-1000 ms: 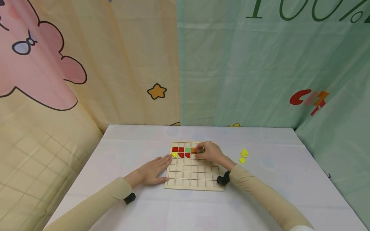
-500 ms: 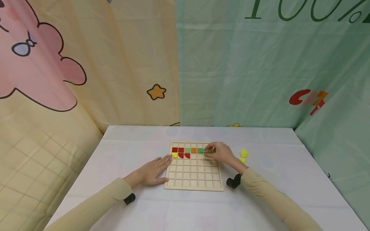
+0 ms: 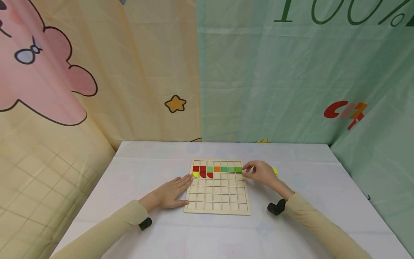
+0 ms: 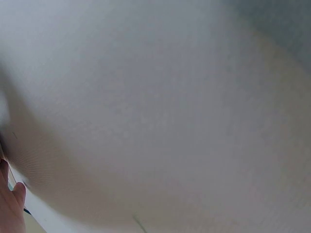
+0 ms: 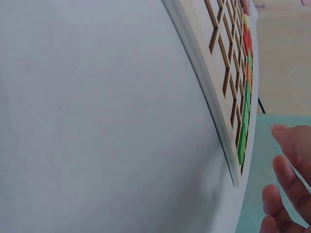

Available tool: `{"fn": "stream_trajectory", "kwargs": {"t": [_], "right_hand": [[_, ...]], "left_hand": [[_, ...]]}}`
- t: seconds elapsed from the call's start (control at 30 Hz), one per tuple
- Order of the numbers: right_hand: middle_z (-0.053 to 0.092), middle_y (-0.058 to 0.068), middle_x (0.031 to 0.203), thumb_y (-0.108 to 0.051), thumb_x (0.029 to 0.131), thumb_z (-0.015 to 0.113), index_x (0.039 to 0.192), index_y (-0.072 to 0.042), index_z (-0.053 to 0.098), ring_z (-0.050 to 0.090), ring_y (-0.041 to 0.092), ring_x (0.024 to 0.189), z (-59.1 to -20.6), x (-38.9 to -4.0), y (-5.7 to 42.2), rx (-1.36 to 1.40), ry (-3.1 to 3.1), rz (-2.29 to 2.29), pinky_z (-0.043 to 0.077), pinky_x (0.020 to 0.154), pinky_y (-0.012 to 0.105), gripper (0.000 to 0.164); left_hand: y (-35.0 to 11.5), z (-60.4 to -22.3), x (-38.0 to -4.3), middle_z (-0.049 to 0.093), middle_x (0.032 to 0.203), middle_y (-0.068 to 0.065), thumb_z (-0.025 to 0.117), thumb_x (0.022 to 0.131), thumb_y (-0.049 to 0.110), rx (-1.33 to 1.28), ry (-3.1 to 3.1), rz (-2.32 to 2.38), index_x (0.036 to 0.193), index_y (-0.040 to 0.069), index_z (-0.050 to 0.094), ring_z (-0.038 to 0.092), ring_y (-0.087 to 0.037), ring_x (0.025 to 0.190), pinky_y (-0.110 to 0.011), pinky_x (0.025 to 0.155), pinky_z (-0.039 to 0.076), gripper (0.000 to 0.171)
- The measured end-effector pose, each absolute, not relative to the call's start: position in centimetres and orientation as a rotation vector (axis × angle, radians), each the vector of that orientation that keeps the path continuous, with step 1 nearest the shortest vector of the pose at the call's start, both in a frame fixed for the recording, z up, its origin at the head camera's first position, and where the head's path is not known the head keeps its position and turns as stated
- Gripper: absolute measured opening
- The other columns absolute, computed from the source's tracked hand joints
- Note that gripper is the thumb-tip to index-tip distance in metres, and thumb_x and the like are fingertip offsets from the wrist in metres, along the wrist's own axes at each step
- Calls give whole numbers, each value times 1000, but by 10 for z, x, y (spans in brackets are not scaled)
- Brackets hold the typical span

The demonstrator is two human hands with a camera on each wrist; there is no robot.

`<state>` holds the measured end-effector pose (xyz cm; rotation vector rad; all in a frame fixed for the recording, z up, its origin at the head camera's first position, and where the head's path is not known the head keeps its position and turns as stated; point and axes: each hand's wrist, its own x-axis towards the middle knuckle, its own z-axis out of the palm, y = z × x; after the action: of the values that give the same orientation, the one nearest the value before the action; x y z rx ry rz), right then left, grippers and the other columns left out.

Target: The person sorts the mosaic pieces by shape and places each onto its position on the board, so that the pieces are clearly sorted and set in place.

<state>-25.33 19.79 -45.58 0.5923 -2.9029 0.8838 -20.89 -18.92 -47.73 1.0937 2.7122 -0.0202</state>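
A wooden grid board point(image 3: 216, 198) lies on the table. One of its upper rows holds red, light green, orange and green square tiles, ending with a green tile point(image 3: 238, 169) at the right. Below that row, at the left, sit a yellow quarter-round piece point(image 3: 195, 174) and two red ones, one being this red quarter-round piece point(image 3: 210, 175). My left hand point(image 3: 170, 192) rests spread at the board's left edge. Just off the right edge is my right hand point(image 3: 262, 174), its fingers loosely bent and apart. Nothing shows between them in the right wrist view.
A yellow piece point(image 3: 275, 171) shows partly behind the right hand; others there are hidden. The white-covered table point(image 3: 207, 237) meets printed curtains point(image 3: 258, 90) at its back and sides. A dark wrist camera point(image 3: 276, 207) sits under the right wrist.
My right hand has moved right along the tile row and off the board, uncovering the green tiles at its right end. My left hand stays in place.
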Motion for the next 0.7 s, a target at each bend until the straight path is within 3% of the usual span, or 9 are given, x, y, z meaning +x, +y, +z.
{"fn": "stream_trajectory", "kwargs": {"t": [0.7], "right_hand": [[68, 0, 83, -22, 79, 78, 98, -8, 73, 52, 9, 67, -458, -241, 263, 492, -2924, 848, 43, 54, 21, 24]], "left_hand": [[-189, -476, -208, 9, 163, -7, 35, 95, 63, 1088, 2711, 1, 154, 6, 14, 10, -21, 151, -42, 121, 20, 85]]}}
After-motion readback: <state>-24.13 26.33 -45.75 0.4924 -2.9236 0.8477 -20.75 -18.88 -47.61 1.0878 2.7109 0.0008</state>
